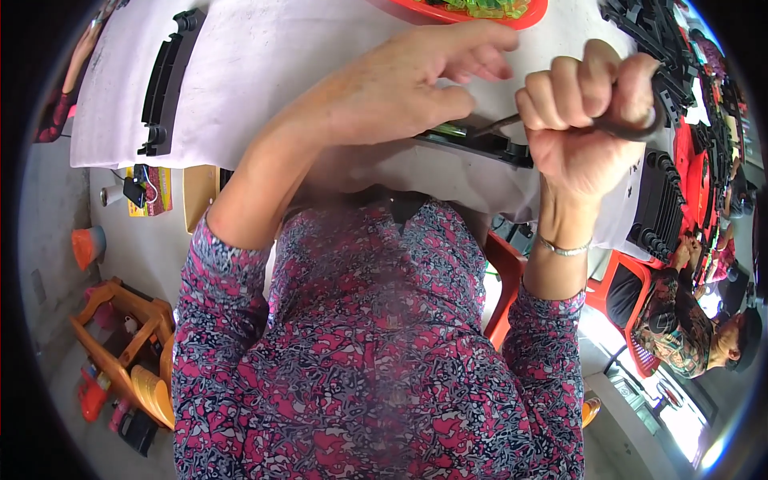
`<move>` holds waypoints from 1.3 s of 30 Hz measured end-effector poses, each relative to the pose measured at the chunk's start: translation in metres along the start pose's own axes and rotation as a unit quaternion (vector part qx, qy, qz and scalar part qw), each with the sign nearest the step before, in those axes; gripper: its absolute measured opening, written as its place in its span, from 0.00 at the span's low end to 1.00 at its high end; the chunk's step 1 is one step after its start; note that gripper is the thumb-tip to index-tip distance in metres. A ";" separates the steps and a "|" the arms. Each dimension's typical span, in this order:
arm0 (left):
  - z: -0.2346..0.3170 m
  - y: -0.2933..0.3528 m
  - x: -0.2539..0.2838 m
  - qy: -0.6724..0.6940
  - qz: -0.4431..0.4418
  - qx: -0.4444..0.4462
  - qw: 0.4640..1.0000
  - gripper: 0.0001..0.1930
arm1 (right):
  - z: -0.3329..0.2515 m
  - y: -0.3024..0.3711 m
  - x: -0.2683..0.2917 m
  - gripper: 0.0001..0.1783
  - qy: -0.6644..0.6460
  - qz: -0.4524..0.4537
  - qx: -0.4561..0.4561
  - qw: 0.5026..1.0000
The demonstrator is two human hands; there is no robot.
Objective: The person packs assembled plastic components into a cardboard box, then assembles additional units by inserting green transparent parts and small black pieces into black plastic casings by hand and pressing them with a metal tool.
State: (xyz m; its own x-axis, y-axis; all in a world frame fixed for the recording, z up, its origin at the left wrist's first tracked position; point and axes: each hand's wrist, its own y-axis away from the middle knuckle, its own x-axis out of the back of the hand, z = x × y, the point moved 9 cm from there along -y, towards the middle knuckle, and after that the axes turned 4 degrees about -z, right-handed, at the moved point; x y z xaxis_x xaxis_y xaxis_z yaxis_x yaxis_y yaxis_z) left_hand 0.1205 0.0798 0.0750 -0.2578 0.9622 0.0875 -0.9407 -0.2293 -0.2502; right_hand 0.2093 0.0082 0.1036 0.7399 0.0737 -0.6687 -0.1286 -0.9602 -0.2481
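Observation:
My right hand (580,112) is closed in a fist around a pair of scissors (658,112). Their dark loop handle shows beside my thumb, and a thin dark blade points left and down; the fist hides the rest. A long black plastic part (516,152) lies at the table's near edge, under the blade tip. On it sits a small green translucent piece (452,130), partly hidden by my left hand. My left hand (432,84) hovers above that part, thumb and fingers apart, with nothing visible in it.
A red basin (524,18) of green and yellow translucent pieces stands at the far edge of the white-covered table (264,48). Another black plastic part (170,84) lies left. Black parts (660,196) pile up at right, near a seated co-worker (680,328). A wooden chair (120,328) stands lower left.

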 end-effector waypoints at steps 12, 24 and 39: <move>-0.016 -0.029 -0.051 -0.015 -0.158 -0.037 0.987 0.17 | 0.003 -0.002 0.000 0.25 -0.014 -0.075 0.027 0.997; -0.044 -0.033 -0.052 0.041 -0.138 0.045 0.988 0.18 | 0.004 0.000 -0.010 0.30 0.075 0.135 0.074 0.985; -0.058 -0.036 -0.062 -0.015 -0.079 0.001 0.997 0.20 | 0.016 -0.011 -0.011 0.30 -0.103 0.026 0.101 0.989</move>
State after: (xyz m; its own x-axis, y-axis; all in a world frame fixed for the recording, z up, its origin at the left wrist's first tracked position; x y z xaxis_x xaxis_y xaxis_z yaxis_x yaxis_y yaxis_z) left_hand 0.1831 0.0365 0.0229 -0.1121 0.9817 0.1541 -0.9706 -0.0749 -0.2286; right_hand 0.1921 0.0218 0.1020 0.5815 0.0984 -0.8076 -0.3076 -0.8924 -0.3302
